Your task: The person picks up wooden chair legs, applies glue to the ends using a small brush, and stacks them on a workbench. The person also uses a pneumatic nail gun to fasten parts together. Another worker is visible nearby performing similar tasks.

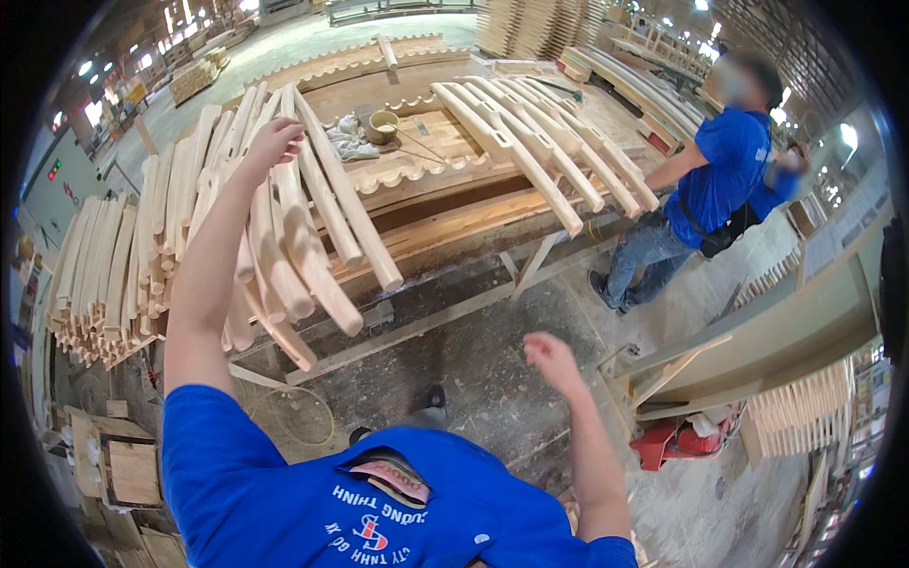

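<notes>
The left hand [273,142] is up high and rests on top of a pile of long, curved wooden legs [284,227]. Its fingers bend over the top leg, so it is touching or loosely gripping that leg; I cannot tell if it is holding it tight. The right hand [547,355] hangs in the air over the floor [473,369], well apart from the wood. It is half curled and holds nothing.

The pile under the left hand leans on the near left corner of the big wooden worktop [454,222]. The legs fan out, with their thick round ends sticking over the near edge. More pale wooden legs [95,275] are stacked just to the left of this pile.

Farther along the worktop, near the right end, lies another row of shaped wooden pieces [540,142]. In the middle of the worktop sit a small bowl [383,125] and a crumpled rag [348,140].

A second person in a blue shirt [724,170] stands at the right end of the worktop.

Many legs are already piled up, so a good part of the stacking looks done. The top leg is not settled yet, since the left hand is on it. How many more are left I cannot tell.
</notes>
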`<state>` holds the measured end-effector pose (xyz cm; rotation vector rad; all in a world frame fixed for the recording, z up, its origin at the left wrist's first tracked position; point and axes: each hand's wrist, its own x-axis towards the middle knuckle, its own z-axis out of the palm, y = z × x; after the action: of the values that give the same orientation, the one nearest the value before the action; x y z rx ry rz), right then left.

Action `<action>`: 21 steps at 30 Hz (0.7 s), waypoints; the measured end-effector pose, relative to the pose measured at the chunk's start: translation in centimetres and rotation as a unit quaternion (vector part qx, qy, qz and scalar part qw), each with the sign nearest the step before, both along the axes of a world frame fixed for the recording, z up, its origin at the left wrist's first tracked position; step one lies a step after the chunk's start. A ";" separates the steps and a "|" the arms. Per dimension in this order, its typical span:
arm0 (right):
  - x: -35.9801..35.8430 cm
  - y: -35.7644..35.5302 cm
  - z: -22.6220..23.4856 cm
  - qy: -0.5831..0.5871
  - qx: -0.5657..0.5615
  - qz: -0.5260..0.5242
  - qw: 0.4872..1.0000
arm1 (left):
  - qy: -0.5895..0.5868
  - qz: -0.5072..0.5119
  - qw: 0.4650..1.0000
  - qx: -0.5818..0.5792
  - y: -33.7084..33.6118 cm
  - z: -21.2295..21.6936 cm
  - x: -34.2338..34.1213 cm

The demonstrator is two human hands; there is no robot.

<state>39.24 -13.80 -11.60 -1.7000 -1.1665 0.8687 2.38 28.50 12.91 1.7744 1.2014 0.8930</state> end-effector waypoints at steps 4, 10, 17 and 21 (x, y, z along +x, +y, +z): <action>3.8 9.5 12.4 -0.086 0.050 0.040 0.994 | 0.116 0.028 0.991 -0.061 8.2 -3.1 5.0; 6.4 26.5 21.7 -0.285 0.078 0.106 0.950 | 0.105 0.085 0.983 -0.124 20.9 -9.9 11.0; 3.4 46.3 17.5 -0.435 0.011 0.187 0.881 | 0.102 0.153 0.970 -0.158 28.4 -16.3 14.9; 1.4 51.5 12.9 -0.449 -0.046 0.183 0.873 | 0.108 0.158 0.974 -0.120 29.0 -17.1 15.9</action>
<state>40.62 37.68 1.27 -2.0641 -2.1449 0.2990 18.32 57.50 -4.15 1.5371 1.6918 0.7042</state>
